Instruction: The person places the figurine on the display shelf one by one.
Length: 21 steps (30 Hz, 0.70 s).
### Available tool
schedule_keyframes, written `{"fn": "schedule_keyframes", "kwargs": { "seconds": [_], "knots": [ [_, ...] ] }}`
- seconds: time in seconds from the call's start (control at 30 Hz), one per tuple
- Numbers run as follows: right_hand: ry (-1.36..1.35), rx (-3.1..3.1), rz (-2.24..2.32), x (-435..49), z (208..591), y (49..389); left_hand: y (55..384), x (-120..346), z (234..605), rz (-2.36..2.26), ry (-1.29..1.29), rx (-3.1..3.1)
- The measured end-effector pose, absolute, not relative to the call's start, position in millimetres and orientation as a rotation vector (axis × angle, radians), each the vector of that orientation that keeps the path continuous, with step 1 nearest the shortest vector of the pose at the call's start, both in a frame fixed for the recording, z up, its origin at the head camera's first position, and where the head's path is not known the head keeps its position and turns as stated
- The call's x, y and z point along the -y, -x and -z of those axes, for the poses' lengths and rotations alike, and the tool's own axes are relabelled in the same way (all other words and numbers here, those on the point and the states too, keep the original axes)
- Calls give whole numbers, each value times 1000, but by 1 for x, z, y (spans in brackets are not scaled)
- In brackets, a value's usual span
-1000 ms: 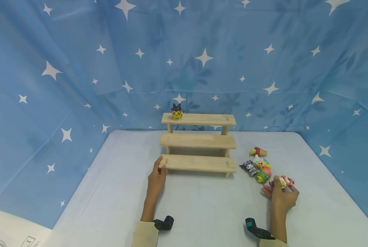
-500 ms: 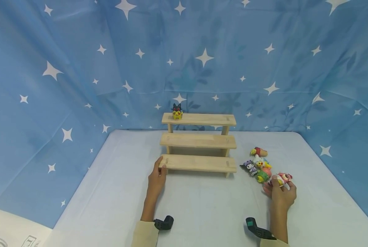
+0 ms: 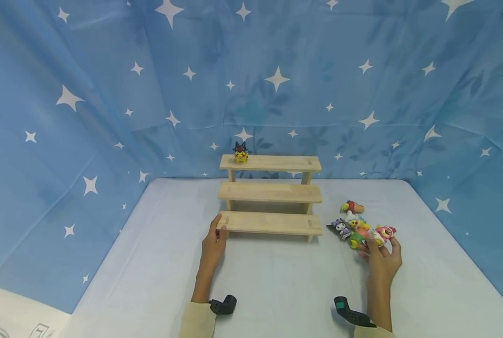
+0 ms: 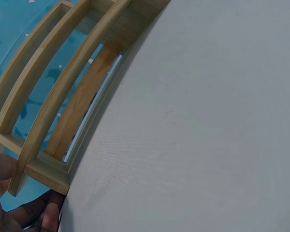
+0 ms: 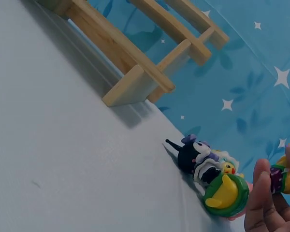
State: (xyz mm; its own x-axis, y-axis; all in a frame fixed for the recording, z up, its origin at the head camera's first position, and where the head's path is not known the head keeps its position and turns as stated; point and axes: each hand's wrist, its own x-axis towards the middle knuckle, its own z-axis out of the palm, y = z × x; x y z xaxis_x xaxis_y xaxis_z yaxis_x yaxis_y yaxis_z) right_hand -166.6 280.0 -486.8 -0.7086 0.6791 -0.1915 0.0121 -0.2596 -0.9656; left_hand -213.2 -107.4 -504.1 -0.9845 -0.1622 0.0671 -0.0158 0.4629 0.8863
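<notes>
One contact at far left: left hand (image 3: 213,246) grips the left end of the lowest board (image 3: 272,222) of a wooden stand (image 3: 270,191) on white table (image 3: 277,286). Yellow figurine (image 3: 241,157) stands on top board (image 3: 283,162), near its left end. Right of stand: pile of small figurines (image 3: 341,228). Right hand (image 3: 383,265), rightmost, pinches pink-hatted figurine (image 3: 386,232) just beside the pile; whether figurine and pile touch, cannot tell.

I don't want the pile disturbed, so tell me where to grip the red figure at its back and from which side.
Probably pinch the red figure by its tan end, coming from the right: it lies lengthwise behind the pile, that end pointing right, away from the rest.
</notes>
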Motion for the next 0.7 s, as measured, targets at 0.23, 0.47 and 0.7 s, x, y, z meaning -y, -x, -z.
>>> {"fn": "schedule_keyframes", "kwargs": {
  "seconds": [0.23,0.47,0.7],
  "knots": [
    [808,1610,-1984,-272,481,171,214,108,506,1546,-149,2564],
    [734,1674,-1955,-266,476,175,213,108,504,1571,-148,2543],
    [677,1709,-1973,-261,474,177,213,108,506,1567,-151,2546]
  ]
}}
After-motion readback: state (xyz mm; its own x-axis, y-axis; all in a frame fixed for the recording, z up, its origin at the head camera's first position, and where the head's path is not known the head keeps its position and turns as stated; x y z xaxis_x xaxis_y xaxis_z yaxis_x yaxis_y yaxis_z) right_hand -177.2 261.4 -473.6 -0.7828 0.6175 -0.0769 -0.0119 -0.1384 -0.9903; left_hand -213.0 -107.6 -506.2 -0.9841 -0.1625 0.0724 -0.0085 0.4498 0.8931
